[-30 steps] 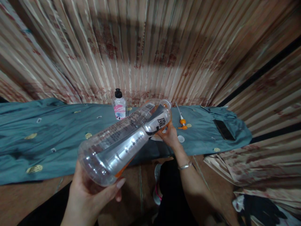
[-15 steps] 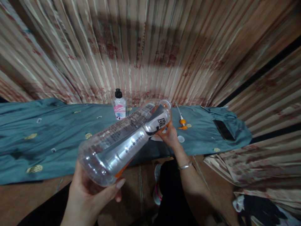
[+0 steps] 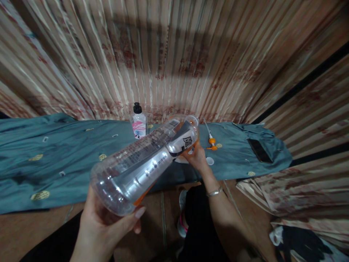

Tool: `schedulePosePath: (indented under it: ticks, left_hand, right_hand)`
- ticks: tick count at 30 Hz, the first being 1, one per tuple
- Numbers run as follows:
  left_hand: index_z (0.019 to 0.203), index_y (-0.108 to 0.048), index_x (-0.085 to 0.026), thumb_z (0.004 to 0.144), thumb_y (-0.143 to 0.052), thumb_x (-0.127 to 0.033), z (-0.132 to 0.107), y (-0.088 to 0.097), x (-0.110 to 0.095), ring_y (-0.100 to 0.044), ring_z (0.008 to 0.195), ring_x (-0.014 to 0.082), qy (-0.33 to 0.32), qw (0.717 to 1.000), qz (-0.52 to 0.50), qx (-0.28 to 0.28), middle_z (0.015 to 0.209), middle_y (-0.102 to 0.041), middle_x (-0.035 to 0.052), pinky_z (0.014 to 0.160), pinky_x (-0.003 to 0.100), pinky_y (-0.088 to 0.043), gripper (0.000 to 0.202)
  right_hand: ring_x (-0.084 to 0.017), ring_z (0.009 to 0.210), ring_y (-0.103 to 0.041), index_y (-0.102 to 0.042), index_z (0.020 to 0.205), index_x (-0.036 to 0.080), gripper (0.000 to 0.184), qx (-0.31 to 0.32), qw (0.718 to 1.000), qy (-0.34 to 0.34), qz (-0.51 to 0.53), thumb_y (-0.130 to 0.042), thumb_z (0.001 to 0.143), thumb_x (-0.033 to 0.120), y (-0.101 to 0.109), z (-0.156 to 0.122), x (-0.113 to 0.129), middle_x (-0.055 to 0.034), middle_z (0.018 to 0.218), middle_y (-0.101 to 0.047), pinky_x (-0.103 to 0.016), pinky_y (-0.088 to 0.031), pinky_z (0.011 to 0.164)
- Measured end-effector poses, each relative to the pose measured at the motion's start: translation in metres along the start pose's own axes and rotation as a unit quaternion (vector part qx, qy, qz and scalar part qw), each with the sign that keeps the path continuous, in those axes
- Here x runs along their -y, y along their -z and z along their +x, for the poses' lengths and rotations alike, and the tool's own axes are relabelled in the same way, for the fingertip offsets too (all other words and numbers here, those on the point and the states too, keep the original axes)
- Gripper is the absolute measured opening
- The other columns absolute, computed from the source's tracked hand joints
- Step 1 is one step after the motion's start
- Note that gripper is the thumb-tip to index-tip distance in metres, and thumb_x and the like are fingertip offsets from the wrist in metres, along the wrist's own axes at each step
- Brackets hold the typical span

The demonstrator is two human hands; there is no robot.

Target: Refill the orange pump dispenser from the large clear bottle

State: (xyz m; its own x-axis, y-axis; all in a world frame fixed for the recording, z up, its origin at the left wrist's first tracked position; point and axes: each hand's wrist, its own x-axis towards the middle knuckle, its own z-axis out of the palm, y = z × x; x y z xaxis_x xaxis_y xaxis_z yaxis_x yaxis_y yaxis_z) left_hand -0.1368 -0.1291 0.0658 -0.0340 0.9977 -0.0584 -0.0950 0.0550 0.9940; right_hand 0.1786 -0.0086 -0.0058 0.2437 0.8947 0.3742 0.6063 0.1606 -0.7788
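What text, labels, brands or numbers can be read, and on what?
None legibly enough to quote.
Large clear bottle: silver label's black print, back lines too; unreadable.
Small black-capped bottle: pink label; too small.
Curtain: column of character-like marks; blurred.
Green cloth: white rectangular prints; too small.

Silver bangle (image 3: 215, 192); black trousers (image 3: 201, 222); pale, pink-trimmed shoe (image 3: 182, 199)

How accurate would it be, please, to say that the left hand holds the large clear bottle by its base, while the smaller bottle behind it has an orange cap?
Only the colour is wrong: in the head view, the smaller bottle has a black cap. The left hand does hold the large clear bottle.
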Motion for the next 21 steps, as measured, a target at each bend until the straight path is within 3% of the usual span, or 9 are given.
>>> schedulePosePath:
  ticks: [6,15,21]
  left_hand:
    - [0.107,-0.057,-0.025,0.051,-0.105,-0.026,-0.0005,-0.0024,-0.0022,-0.061,0.036,0.017,0.003,1.0,-0.015,-0.003,0.076,-0.082,0.0008,0.036,0.028,-0.055,0.074]
    - [0.113,-0.058,-0.024,0.052,-0.104,-0.023,0.0005,0.0001,-0.0005,-0.062,0.036,0.0198,0.017,1.0,-0.015,-0.004,0.059,-0.074,-0.0052,0.038,0.029,-0.057,0.077]
    - [0.133,-0.053,-0.021,0.048,-0.105,-0.023,0.001,-0.0046,-0.0059,-0.06,0.034,0.0178,0.019,1.0,-0.022,-0.006,0.076,-0.082,0.0012,0.036,0.03,-0.056,0.1]
  right_hand:
    - [-0.038,0.102,-0.079,-0.059,0.128,0.018,0.063,0.001,1.0,-0.001,0.007,-0.081,0.076,0.047,0.0004,-0.0003,0.0016,-0.0137,0.112,-0.077,-0.056,-0.065,0.09]
    - [-0.038,0.099,-0.079,-0.058,0.125,0.018,0.063,0.006,1.0,-0.018,0.003,-0.081,0.076,0.051,0.0008,-0.0003,0.0035,-0.0137,0.11,-0.079,-0.057,-0.065,0.089]
    - [-0.037,0.099,-0.078,-0.058,0.126,0.019,0.063,0.006,1.0,-0.015,0.007,-0.082,0.076,0.05,0.0009,-0.001,0.0028,-0.0116,0.107,-0.078,-0.057,-0.064,0.09]
